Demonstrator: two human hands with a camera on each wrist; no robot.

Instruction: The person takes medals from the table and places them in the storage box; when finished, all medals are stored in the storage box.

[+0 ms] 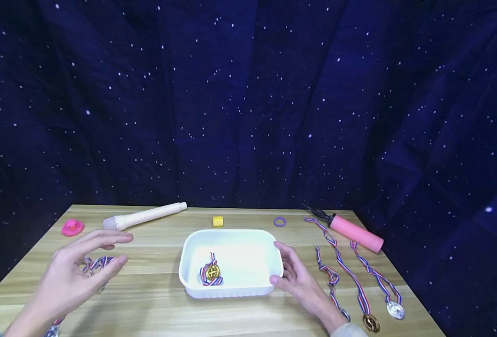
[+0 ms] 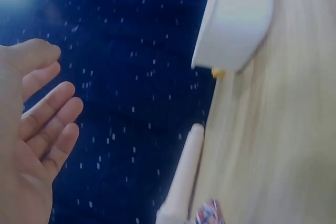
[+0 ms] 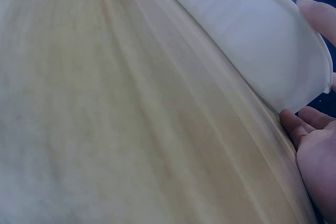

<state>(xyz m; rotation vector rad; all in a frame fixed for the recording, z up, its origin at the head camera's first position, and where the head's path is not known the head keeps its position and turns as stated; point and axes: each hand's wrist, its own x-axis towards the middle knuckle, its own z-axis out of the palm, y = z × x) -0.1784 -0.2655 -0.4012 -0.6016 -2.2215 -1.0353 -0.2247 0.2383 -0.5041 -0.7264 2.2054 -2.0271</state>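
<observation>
A white plastic tub (image 1: 231,292) sits mid-table, with a gold medal (image 1: 212,271) and its striped ribbon inside at the left. My right hand (image 1: 296,279) grips the tub's right end, thumb at the front corner and fingers along the side. The right wrist view shows the thumb by the rim and other fingers low against the wall (image 3: 252,40). My left hand (image 1: 73,269) is raised left of the tub, thumb and fingers spread apart and holding nothing. Behind it, partly hidden, lies a medal with a tangled red, white and blue ribbon (image 1: 98,263).
Along the back are a pink rubber duck (image 1: 72,227), a pale toy microphone (image 1: 147,216), a yellow block (image 1: 217,221) and a purple ring (image 1: 280,222). At right lie a pink hand pump (image 1: 355,232), a bronze medal (image 1: 371,322) and silver medals (image 1: 395,310).
</observation>
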